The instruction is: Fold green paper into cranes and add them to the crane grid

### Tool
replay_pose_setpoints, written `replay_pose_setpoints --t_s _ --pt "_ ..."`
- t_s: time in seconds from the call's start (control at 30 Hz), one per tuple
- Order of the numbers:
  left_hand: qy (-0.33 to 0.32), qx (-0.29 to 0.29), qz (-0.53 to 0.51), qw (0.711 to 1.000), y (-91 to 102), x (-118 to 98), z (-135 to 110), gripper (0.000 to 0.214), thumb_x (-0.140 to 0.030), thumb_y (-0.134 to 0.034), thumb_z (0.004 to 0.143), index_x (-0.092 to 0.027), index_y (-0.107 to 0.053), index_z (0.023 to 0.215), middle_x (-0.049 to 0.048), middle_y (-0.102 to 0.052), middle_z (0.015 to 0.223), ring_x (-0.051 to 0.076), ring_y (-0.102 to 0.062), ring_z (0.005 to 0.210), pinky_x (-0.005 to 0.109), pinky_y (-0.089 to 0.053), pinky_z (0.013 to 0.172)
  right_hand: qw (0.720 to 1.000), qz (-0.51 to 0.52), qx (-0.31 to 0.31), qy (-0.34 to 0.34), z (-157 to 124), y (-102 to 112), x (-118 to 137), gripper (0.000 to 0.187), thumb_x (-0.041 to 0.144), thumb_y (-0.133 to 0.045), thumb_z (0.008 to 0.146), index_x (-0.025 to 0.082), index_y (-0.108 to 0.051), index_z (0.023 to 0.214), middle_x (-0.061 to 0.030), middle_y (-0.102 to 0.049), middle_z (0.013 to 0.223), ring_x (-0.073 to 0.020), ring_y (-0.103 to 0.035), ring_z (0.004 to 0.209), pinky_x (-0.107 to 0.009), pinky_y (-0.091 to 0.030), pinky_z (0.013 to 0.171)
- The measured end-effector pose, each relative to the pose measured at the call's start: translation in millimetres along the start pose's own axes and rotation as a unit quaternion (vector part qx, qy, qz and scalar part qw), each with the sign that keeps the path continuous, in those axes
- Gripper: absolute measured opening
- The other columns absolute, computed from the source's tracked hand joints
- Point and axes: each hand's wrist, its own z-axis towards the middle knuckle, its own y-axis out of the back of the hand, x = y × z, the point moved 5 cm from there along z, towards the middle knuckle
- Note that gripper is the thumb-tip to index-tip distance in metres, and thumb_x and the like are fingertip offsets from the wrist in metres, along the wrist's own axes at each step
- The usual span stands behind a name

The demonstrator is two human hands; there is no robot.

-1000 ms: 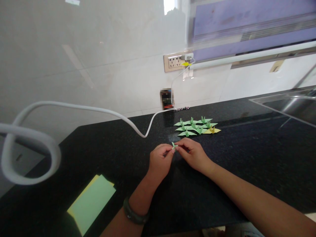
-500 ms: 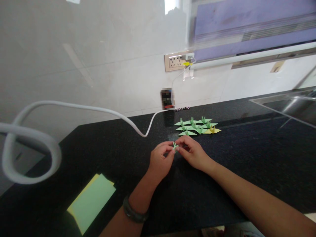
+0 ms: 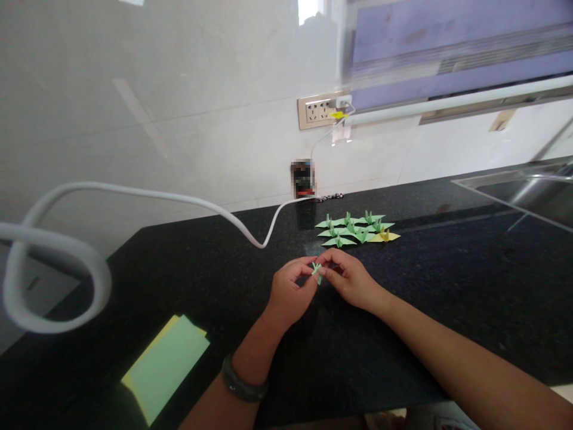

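A small folded piece of green paper (image 3: 317, 272) is pinched between the fingertips of both hands, above the black counter. My left hand (image 3: 293, 289) grips it from the left with thumb and fingers. From the right, my right hand (image 3: 351, 278) holds its other side between thumb and forefinger. Fingers cover part of the paper. Just beyond the hands, several green origami cranes (image 3: 339, 242) stand in rows, and one yellow origami crane (image 3: 385, 236) sits at the right end of the nearer ones.
Green and yellow paper sheets (image 3: 168, 367) lie at the left front of the black counter (image 3: 215, 286). A thick white cable (image 3: 192, 200) loops along the left. A sink (image 3: 532, 194) is at the right, and a wall socket (image 3: 319, 110) is above the counter.
The folded green paper has turned slightly between my fingers, so more of its lower part shows. Both hands keep nearly the same place.
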Motion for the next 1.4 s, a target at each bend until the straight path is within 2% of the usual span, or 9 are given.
replay_pose_setpoints --t_s 0.23,0.37,0.5,0.63,0.7,0.9,1.07,1.23,1.4 --pt "-0.01 -0.035 0.044 0.998 2.9 0 0 0.01 -0.022 -0.053 0.071 -0.016 -0.061 0.071 0.0056 -0.058 0.081 0.014 -0.056 0.077 0.026 -0.046 0.069 0.999 -0.025 -0.03 -0.02 0 4 -2 0.005 0.02 -0.049 0.075 0.017 -0.052 0.079 -0.0026 -0.051 0.076 -0.012 -0.047 0.067 -0.024 -0.039 0.059" --pt "0.046 -0.056 -0.002 0.997 2.6 6 -1 0.011 -0.024 -0.055 0.07 -0.016 -0.06 0.076 0.0051 -0.06 0.079 0.013 -0.057 0.073 0.024 -0.047 0.065 0.998 -0.005 -0.03 -0.053 -2 2 -6 0.008 0.024 -0.048 0.076 0.017 -0.05 0.08 -0.0009 -0.052 0.07 -0.011 -0.047 0.062 -0.023 -0.038 0.055" --pt "0.13 -0.081 -0.12 0.981 1.6 14 -1 0.021 -0.023 -0.059 0.066 -0.015 -0.052 0.084 0.0023 -0.061 0.069 0.012 -0.058 0.063 0.022 -0.046 0.059 0.994 0.069 -0.031 -0.082 -1 -2 -12 0.013 0.028 -0.05 0.075 0.017 -0.051 0.082 0.0 -0.051 0.068 -0.0101 -0.046 0.06 -0.022 -0.038 0.054" --pt "0.155 -0.082 -0.177 0.969 2.0 14 0 0.027 -0.022 -0.062 0.062 -0.016 -0.049 0.085 -0.0002 -0.061 0.064 0.01 -0.057 0.056 0.019 -0.043 0.055 0.972 0.192 0.016 -0.135 0 -11 -19 0.02 0.034 -0.049 0.075 0.016 -0.052 0.085 -0.0006 -0.052 0.069 -0.0098 -0.047 0.057 -0.022 -0.04 0.051" --pt "0.158 -0.079 -0.178 0.968 2.8 14 1 0.027 -0.021 -0.063 0.062 -0.016 -0.049 0.085 -0.0008 -0.06 0.063 0.009 -0.056 0.055 0.019 -0.042 0.054 0.965 0.215 0.03 -0.146 -1 -13 -19 0.021 0.036 -0.049 0.075 0.016 -0.052 0.08 -0.0001 -0.051 0.067 -0.0092 -0.046 0.055 -0.021 -0.04 0.05" --pt "0.189 -0.012 -0.18 0.965 -6.8 17 -1 0.025 -0.026 -0.06 0.065 -0.015 -0.051 0.086 -0.0005 -0.059 0.061 0.011 -0.057 0.056 0.021 -0.044 0.055 0.992 0.073 0.015 -0.106 -1 -3 -12 0.019 0.032 -0.045 0.077 0.015 -0.052 0.072 0.0007 -0.049 0.06 -0.0096 -0.044 0.055 -0.021 -0.037 0.052" --pt "0.199 0.035 -0.166 0.965 -14.4 17 -3 0.023 -0.035 -0.054 0.069 -0.013 -0.056 0.078 0.0025 -0.061 0.064 0.012 -0.058 0.058 0.024 -0.045 0.057 0.997 -0.008 0.023 -0.07 -1 0 -7 0.019 0.029 -0.044 0.078 0.015 -0.053 0.068 -0.0009 -0.053 0.063 -0.0115 -0.047 0.06 -0.023 -0.037 0.056" --pt "0.206 0.014 -0.167 0.964 -8.1 21 -1 0.022 -0.035 -0.055 0.068 -0.013 -0.055 0.071 0.0008 -0.058 0.055 0.01 -0.054 0.049 0.022 -0.043 0.05 0.986 0.1 0.059 -0.116 -1 -8 -14 0.026 0.036 -0.043 0.079 0.014 -0.053 0.068 0.0001 -0.051 0.057 -0.0096 -0.045 0.054 -0.022 -0.036 0.051" --pt "0.239 0.014 -0.235 0.942 -5.9 24 -1 0.022 -0.035 -0.053 0.07 -0.013 -0.055 0.069 -0.0006 -0.055 0.053 0.008 -0.048 0.045 0.02 -0.038 0.046 0.965 0.216 0.072 -0.13 -1 -11 -9 0.026 0.037 -0.044 0.079 0.014 -0.052 0.068 0.0014 -0.049 0.057 -0.0076 -0.044 0.051 -0.021 -0.038 0.051"
